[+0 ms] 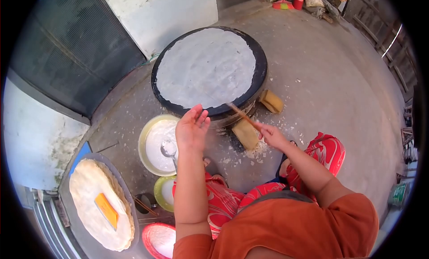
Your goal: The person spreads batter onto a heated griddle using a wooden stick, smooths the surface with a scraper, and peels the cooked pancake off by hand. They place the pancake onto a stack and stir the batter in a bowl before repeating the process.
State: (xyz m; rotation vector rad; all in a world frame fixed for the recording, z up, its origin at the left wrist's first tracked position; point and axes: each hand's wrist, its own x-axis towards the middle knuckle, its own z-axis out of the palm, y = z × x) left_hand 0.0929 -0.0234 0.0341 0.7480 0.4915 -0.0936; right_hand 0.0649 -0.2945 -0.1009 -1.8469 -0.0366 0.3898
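My left hand (192,128) is raised, palm turned up and fingers spread, just in front of the griddle's near edge; nothing lies in it. In my right hand (273,136) is a thin wooden stick (245,116), pointing up and left over the rim; its far end is blurred. A wide round black griddle (261,73) carries a large thin pale sheet of batter (206,67) across most of its top. Below my left hand stands a bowl (144,148) of white batter with a metal ladle (169,148) resting in it.
Stacked flat pancakes (87,187) with an orange scraper (106,210) on top lie at left. A green bowl (161,200) and a red bowl (146,234) stand near my left arm. Yellowish blocks (246,133) sit by the griddle's base among scattered flakes. A wall (165,17) rises behind.
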